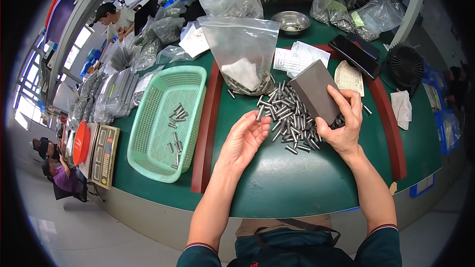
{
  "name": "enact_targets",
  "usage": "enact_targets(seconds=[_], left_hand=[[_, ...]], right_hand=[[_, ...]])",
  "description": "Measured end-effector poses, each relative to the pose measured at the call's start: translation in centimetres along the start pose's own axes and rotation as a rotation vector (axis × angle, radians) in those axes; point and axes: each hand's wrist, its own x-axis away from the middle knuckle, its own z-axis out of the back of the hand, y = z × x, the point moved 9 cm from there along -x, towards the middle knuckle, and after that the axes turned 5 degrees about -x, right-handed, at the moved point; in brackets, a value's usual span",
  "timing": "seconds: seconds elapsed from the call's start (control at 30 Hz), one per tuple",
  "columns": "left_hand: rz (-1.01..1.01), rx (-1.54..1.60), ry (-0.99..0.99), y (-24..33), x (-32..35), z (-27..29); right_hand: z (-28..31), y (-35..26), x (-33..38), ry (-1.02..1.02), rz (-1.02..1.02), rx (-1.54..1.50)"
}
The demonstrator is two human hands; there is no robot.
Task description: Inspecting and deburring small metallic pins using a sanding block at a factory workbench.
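Note:
A loose pile of short grey metal pins lies on the green tabletop in front of me. At its left edge my left hand is palm up, pinching one metal pin between thumb and fingertips. My right hand grips a dark grey rectangular block, held tilted over the right side of the pile. The block hides some pins behind it. To the left, a light green perforated plastic basket holds several similar pins on its bottom.
Dark red strips flank the work area. Behind the pile stands an open clear bag of pins. Around it are papers, a metal bowl, a phone and a black fan. A scale sits far left; people work beyond.

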Motion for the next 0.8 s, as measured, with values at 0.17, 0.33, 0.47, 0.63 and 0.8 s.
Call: enact_targets(seconds=[0.17,0.33,0.47,0.63,0.8], left_hand=[[0.02,-0.01,-0.072,-0.3,-0.1,-0.5],[0.002,-0.038,-0.072,-0.2,0.1,-0.9],[-0.006,-0.071,-0.041,-0.1,0.1,-0.8],[-0.028,-0.121,-0.031,0.1,0.1,-0.8],[-0.025,-0.146,-0.019,0.0,0.2,-0.9]], right_hand=[[-0.1,0.2,0.0,-0.005,-0.012,0.009],[-0.3,0.1,0.0,-0.015,-0.014,0.014],[-0.3,0.0,0.0,-0.025,-0.016,0.005],[-0.4,-0.2,0.0,-0.033,-0.002,-0.004],[-0.7,-1.1,0.1,-0.053,0.042,-0.009]])
